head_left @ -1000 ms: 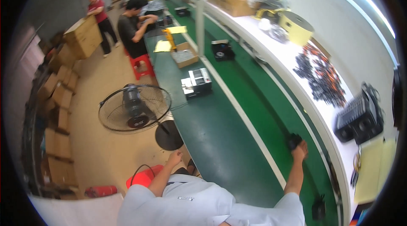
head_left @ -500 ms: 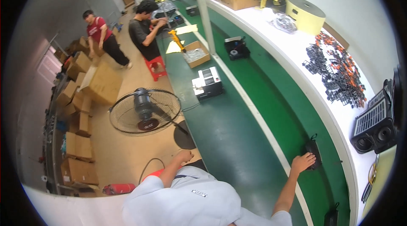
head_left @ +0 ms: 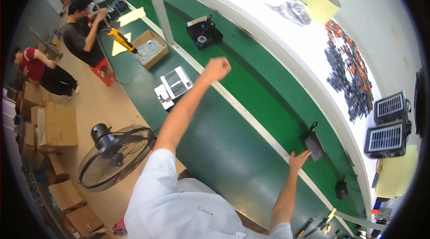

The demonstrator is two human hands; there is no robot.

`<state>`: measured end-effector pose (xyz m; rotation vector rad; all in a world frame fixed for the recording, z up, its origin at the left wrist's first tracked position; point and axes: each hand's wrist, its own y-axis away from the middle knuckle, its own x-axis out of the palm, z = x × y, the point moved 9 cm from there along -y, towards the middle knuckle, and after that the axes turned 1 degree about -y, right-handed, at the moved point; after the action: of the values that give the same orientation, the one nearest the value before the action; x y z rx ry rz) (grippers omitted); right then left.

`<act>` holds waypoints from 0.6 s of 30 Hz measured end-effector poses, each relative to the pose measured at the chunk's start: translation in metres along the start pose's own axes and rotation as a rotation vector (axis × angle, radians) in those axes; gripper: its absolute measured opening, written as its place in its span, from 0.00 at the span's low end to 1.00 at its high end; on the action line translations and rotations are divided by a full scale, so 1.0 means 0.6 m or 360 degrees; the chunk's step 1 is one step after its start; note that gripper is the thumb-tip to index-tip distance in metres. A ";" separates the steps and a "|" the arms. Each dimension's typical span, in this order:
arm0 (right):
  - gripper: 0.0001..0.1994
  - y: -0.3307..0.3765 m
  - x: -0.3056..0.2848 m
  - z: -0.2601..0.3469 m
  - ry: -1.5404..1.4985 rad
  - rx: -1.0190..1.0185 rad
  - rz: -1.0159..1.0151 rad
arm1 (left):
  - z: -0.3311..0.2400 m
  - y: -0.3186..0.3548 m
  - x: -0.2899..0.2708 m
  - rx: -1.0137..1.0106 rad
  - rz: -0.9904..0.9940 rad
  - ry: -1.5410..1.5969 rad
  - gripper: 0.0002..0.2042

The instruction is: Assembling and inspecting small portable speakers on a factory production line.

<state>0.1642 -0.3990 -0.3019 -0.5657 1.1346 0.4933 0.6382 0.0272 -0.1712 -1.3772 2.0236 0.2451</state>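
My left hand (head_left: 218,68) is stretched forward over the green conveyor belt, its fingers loosely curled with nothing visible in them. Beyond it sits a black device casing (head_left: 204,34) with its inner parts showing, apart from the hand. My right hand (head_left: 299,160) is over the near edge of the belt, thumb and fingers spread. Its fingertips reach a dark portable speaker (head_left: 314,147) with a wrist loop, lying on the belt; the fingers are not wrapped round it. Another small black device (head_left: 342,189) with a loop lies farther right on the belt.
On the green worktable stand a white-and-black machine (head_left: 174,85), a carton of small silvery parts (head_left: 151,51) and a yellow electric screwdriver (head_left: 121,39). A floor fan (head_left: 117,156) is at my left. Solar-panel speakers (head_left: 385,139) and loose parts (head_left: 349,68) occupy the white shelf. A co-worker (head_left: 83,33) sits ahead.
My left hand has swung from beside my body forward over the belt. My right hand has drawn back from on top of the speaker to its near edge. The view has turned.
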 end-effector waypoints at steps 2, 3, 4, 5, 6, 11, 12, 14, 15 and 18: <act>0.39 0.063 0.060 -0.043 -0.0071 0.0371 0.0245 | 0.091 -0.125 -0.020 -0.0135 -0.0199 -0.0328 0.11; 0.38 0.113 0.067 -0.045 -0.0031 0.0437 0.0314 | 0.126 -0.169 -0.014 -0.0305 -0.0138 -0.0563 0.14; 0.37 0.155 0.083 -0.030 -0.0038 0.0460 0.0387 | 0.185 -0.207 -0.042 -0.0427 -0.0193 -0.0771 0.16; 0.36 0.196 0.092 -0.010 -0.0046 0.0465 0.0343 | 0.245 -0.230 -0.071 -0.0549 -0.0251 -0.0985 0.17; 0.35 0.253 0.081 -0.009 -0.0013 0.0517 0.0283 | 0.284 -0.244 -0.058 -0.0634 -0.0224 -0.0983 0.19; 0.38 0.445 0.062 0.098 -0.0086 0.0314 0.0386 | 0.447 -0.313 -0.108 -0.0522 -0.0365 -0.1100 0.19; 0.39 0.482 0.043 0.090 -0.0055 0.0419 0.0422 | 0.440 -0.329 -0.028 -0.0703 -0.0211 -0.1084 0.21; 0.40 0.521 0.038 0.086 -0.0196 0.0654 0.0526 | 0.451 -0.325 0.047 -0.0705 -0.0141 -0.1016 0.20; 0.41 0.536 0.040 0.076 -0.0337 0.0818 0.0571 | 0.456 -0.322 0.074 -0.0712 -0.0120 -0.0978 0.20; 0.40 0.526 0.042 0.075 -0.0238 0.0806 0.0551 | 0.468 -0.312 0.114 -0.0742 -0.0099 -0.0889 0.19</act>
<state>0.0054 -0.1282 -0.3645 0.1096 1.1626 0.5094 0.9058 0.0361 -0.3877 -1.4302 1.5020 1.0049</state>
